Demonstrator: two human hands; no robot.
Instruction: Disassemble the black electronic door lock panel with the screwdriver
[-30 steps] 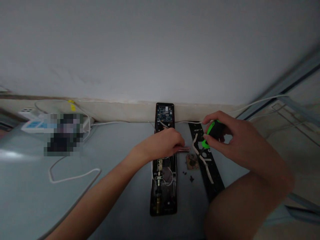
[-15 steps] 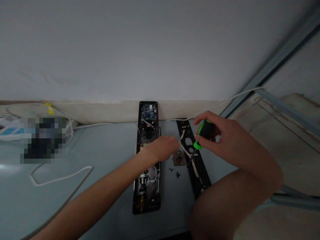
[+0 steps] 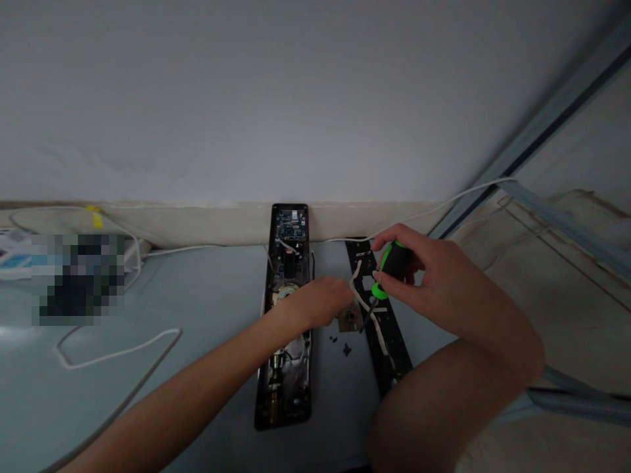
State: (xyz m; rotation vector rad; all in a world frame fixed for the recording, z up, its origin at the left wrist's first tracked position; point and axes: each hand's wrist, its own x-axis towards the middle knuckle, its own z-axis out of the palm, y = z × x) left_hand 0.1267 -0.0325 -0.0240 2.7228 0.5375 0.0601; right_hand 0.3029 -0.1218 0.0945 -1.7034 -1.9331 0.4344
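Observation:
My right hand [image 3: 411, 266] grips a screwdriver [image 3: 394, 263] with a black and green handle, its shaft slanting down to the left. The tip is close to a small square metal plate [image 3: 350, 319] on the table. My left hand [image 3: 330, 301] is closed just above that plate; its fingertips are hidden, so what they pinch cannot be made out. Under my left forearm stands a long black housing [image 3: 283, 407], opened up, with a circuit board [image 3: 290, 223] at its far end. A black panel [image 3: 389, 348] with cut-outs and a pale ribbon cable lies on the right.
Several small dark screws [image 3: 347, 350] lie between housing and panel. A white cable [image 3: 113, 355] loops over the table at left, near a pixelated dark object [image 3: 83, 282]. The wall [image 3: 246, 118] rises behind, and a metal frame bar [image 3: 552, 210] crosses the right side. My bent leg [image 3: 419, 414] is at the front right.
The whole view has shifted slightly. The screwdriver has come a little left and down with my right hand, its tip nearer the metal plate. My left hand stays closed beside it.

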